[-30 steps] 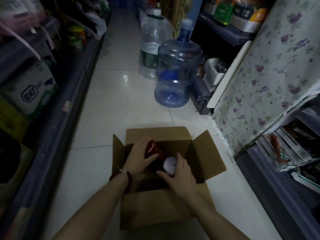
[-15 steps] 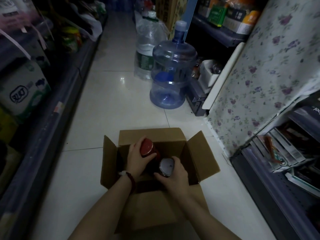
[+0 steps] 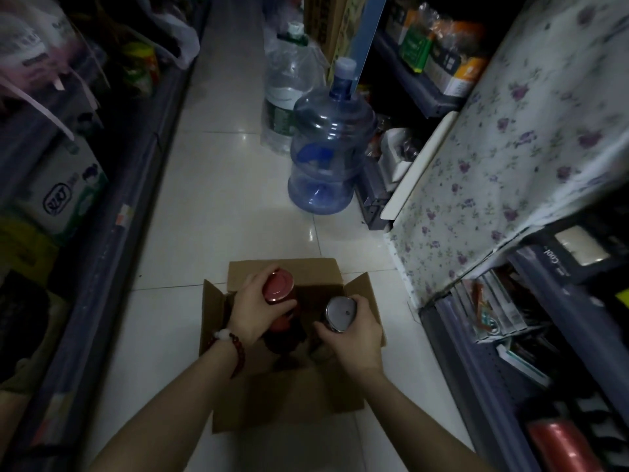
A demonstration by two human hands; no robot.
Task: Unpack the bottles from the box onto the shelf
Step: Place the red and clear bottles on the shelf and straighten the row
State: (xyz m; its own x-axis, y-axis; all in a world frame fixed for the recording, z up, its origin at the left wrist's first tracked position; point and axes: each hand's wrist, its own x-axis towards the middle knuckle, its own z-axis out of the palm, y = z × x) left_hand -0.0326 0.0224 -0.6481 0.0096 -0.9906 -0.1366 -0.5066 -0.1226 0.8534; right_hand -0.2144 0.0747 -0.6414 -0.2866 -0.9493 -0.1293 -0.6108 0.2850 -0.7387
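An open cardboard box (image 3: 289, 396) sits on the white tiled floor of a dim aisle. My left hand (image 3: 253, 310) grips a bottle with a red lid (image 3: 279, 286), raised above the box rim. My right hand (image 3: 354, 335) grips a bottle with a silver lid (image 3: 340, 313), also lifted above the box opening. The lower parts of both bottles are dark and partly hidden by my hands. A shelf (image 3: 483, 379) with packaged goods runs along the right; another shelf (image 3: 98, 240) runs along the left.
A large blue water jug (image 3: 328, 155) stands on the floor beyond the box, with a clear water bottle (image 3: 289, 80) behind it. A flowered cloth (image 3: 510, 148) hangs over the right shelving. Packaged goods (image 3: 64, 195) fill the left shelf.
Both hands have lifted their bottles upward out of the box. The red-lidded bottle now stands higher above the rim. The view has tilted slightly.
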